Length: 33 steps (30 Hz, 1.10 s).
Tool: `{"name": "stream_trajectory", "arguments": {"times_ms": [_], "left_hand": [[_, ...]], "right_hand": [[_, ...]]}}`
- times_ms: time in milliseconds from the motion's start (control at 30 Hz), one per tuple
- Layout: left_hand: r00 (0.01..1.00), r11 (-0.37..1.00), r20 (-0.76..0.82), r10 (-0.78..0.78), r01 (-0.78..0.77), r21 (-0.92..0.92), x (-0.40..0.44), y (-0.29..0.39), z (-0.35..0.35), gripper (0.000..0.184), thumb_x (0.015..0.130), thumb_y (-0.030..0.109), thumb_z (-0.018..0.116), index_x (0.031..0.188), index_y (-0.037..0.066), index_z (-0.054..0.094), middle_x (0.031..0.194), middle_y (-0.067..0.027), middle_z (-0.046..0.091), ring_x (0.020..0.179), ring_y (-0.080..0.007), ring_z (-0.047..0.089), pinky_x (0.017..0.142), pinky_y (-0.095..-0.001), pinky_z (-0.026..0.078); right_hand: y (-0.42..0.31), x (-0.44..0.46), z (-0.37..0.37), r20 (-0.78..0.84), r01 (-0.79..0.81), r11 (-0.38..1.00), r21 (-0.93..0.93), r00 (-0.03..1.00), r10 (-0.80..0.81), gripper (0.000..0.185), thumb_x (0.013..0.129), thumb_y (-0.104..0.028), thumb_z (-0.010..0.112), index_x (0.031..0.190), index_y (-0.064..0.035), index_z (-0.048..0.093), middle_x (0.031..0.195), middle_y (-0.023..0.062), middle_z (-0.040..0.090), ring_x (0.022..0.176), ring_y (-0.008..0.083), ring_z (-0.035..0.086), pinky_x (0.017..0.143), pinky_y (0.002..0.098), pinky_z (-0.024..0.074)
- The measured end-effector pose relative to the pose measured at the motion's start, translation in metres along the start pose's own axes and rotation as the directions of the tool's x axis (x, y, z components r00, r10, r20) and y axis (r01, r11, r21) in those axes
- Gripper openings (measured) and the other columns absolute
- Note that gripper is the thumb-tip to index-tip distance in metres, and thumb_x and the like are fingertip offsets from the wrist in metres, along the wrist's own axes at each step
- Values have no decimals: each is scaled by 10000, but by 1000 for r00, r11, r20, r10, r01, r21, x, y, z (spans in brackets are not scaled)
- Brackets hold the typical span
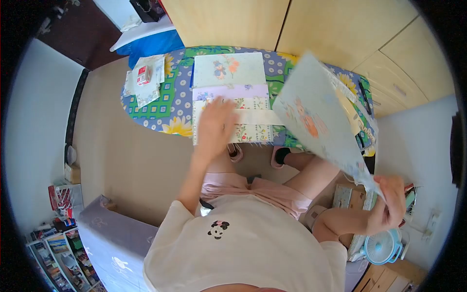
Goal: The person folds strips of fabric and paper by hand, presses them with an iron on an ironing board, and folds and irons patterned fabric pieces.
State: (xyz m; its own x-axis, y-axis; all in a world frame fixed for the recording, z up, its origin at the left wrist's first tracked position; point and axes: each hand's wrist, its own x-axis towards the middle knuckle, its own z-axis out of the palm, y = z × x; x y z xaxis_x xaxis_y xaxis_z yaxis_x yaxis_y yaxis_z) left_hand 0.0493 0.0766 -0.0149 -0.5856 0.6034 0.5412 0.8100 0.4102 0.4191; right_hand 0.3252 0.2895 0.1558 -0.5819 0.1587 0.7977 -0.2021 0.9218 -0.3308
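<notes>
My right hand [390, 202] is closed on the near corner of a pale blue printed fabric piece [321, 119], out past the table's right side. A rabbit-like print and loose threads at one edge show on this piece, which slants up over the right of the table. My left hand [216, 126], blurred, is over a floral fabric piece [253, 134], fingers loosely extended with no visible object in them. A cream strip [258, 117] crosses the floral piece beside that hand. Behind them lie a lilac fabric band [258, 91] and another pale blue printed piece [253, 65].
A patterned cloth covers the table [172, 109]. At its left lie folded printed pieces [148, 97] with a small red-and-white box [144, 75] on top. Wooden cabinets [228, 24] stand behind. A light-blue fan [382, 247] is at lower right, a lilac-covered surface [114, 233] at lower left.
</notes>
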Motion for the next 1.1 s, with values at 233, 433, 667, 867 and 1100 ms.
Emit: {"name": "stream_trajectory", "arguments": {"times_ms": [233, 433, 667, 867, 1100], "left_hand": [[971, 889, -113, -212, 239, 391, 61, -101, -21, 294, 784, 179, 601, 1024, 9, 589, 897, -155, 616, 848, -318, 600, 724, -415, 485], [885, 779, -6, -466, 413, 471, 69, -114, -22, 318, 777, 178, 603, 1048, 14, 577, 940, -163, 605, 842, -307, 606, 725, -391, 494], [911, 531, 408, 64, 315, -787, 32, -37, -87, 364, 902, 251, 531, 1175, 12, 536, 1155, -114, 587, 1028, -191, 559, 838, -298, 442], [720, 434, 684, 113, 584, -686, 16, 8, -84, 328, 888, 58, 532, 1212, 8, 512, 1140, -45, 590, 1027, -90, 518, 882, -260, 418], [809, 295, 581, -89, 579, -760, -4, -4, -94, 347, 886, 50, 532, 1226, -3, 494, 1144, -51, 585, 1023, -86, 517, 878, -249, 418]], "right_hand": [[2, 30, 26, 244, 190, 970, 152, 944, -223, 256, 631, -17, 577, 873, 55, 623, 718, 191, 611, 597, 279, 586, 500, 329, 390], [0, 33, 41, 396, 26, 981, 194, 912, -102, 160, 678, -12, 586, 830, -18, 638, 733, 99, 632, 645, 257, 608, 529, 329, 412], [4, 102, 102, 718, -265, 930, 256, 696, 0, 86, 731, -57, 642, 805, -27, 611, 760, 74, 639, 686, 203, 622, 613, 295, 485], [52, 135, 217, 795, -208, 871, 445, 540, -277, 194, 780, -76, 648, 959, -25, 595, 958, 52, 631, 856, 159, 597, 792, 261, 465], [93, 92, 206, 903, -749, 615, 246, 408, 134, 349, 739, -109, 716, 1056, -29, 591, 960, 28, 620, 846, 84, 552, 758, 229, 436]]}}
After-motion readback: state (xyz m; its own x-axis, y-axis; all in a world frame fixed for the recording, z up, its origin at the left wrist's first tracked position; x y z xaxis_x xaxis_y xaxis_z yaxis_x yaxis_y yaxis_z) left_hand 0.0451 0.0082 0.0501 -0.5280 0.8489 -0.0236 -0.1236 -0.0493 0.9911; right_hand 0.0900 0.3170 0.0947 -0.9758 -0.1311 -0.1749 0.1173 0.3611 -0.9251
